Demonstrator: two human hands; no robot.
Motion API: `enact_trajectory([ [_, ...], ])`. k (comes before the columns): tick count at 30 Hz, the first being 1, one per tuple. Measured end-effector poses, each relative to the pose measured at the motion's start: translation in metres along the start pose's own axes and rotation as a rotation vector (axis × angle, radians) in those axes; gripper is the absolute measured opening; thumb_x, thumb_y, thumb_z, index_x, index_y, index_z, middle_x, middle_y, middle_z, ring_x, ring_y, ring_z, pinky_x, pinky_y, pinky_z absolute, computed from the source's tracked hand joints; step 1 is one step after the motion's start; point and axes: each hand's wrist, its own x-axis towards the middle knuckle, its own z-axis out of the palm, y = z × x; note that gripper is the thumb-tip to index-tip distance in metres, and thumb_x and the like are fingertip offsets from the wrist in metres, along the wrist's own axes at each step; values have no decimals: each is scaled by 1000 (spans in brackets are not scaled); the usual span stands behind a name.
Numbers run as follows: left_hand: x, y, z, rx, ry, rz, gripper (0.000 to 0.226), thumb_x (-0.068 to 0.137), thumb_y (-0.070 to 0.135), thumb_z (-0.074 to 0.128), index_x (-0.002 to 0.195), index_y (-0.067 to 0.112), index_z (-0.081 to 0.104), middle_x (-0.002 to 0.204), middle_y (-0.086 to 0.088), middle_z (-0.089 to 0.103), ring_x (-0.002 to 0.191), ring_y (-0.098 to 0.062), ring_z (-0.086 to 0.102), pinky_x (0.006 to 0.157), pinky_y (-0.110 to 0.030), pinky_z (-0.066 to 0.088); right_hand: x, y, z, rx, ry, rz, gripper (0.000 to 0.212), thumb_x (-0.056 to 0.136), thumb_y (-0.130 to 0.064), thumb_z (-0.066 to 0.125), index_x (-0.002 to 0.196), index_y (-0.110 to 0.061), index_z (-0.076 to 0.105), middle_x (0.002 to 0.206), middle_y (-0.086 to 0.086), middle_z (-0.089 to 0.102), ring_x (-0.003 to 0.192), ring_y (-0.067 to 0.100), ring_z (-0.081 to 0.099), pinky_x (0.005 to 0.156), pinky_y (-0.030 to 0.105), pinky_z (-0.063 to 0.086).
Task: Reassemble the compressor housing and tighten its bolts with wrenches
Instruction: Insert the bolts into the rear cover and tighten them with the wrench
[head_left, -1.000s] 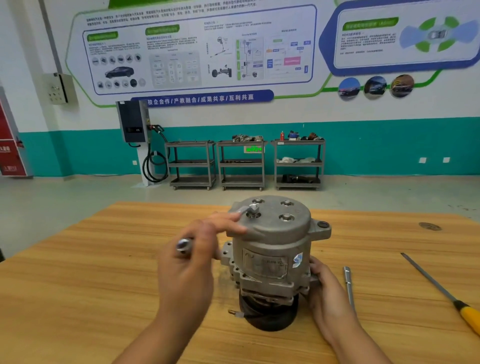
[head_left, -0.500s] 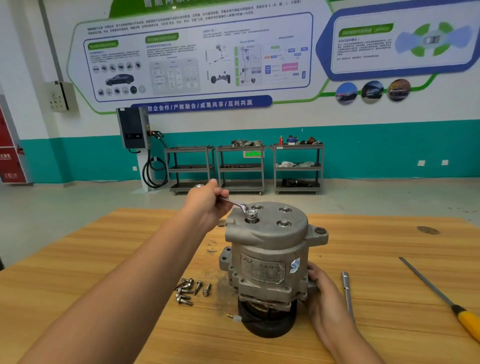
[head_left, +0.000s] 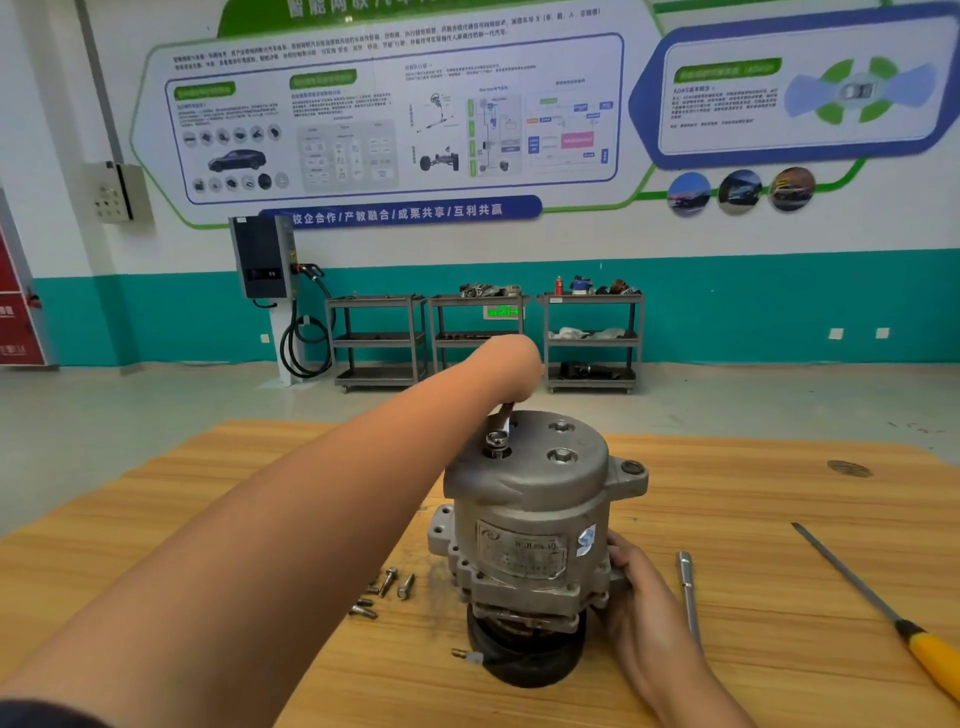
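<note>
Two hands divide the work: left hand grips wrench on top bolt to turn it; right hand clasps housing against the torque.

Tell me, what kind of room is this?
Probably a car-repair training workshop: a big white wall poster with car diagrams, three grey metal shelf carts holding parts, and a grey metal compressor on the wooden table.
</note>
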Motion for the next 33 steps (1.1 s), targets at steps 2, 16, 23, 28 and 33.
enact_trajectory([
  [2,2,9,6,47,-15,32,38,97,0,37,132,4,51,102,-14,53,70,-20,45,65,-26,39,-1,1,0,-1,4,8,34,96,-15,37,100,-16,70,85,10,73,65,16,69,64,36,44],
  [16,-98,65,29,0,229,526,29,104,37,26,112,22,50,88,-1,62,80,-23,48,73,-35,31,-8,-3,3,-41,23,13,37,98,-19,37,87,-17,72,79,7,72,69,18,63,66,36,41],
  [23,-158,17,61,-598,738,711,34,97,33,37,69,16,45,65,8,38,67,-12,37,76,-28,35,-9,0,7,-2,-109,-99,31,83,-35,52,106,-24,70,109,10,69,97,17,65,90,38,46],
  [28,-170,-17,71,-1106,973,583,32,91,22,32,67,35,48,58,4,55,64,-13,53,95,-33,46,-2,3,-2,-10,-20,-4,32,96,-15,34,108,-14,64,86,7,73,66,14,66,62,34,41],
  [33,-162,-53,58,-1677,975,247,39,95,43,41,61,27,51,55,-1,58,68,-20,63,81,-30,54,-3,2,1,4,2,6,32,96,-14,35,106,-16,66,89,8,74,68,15,69,63,36,42],
])
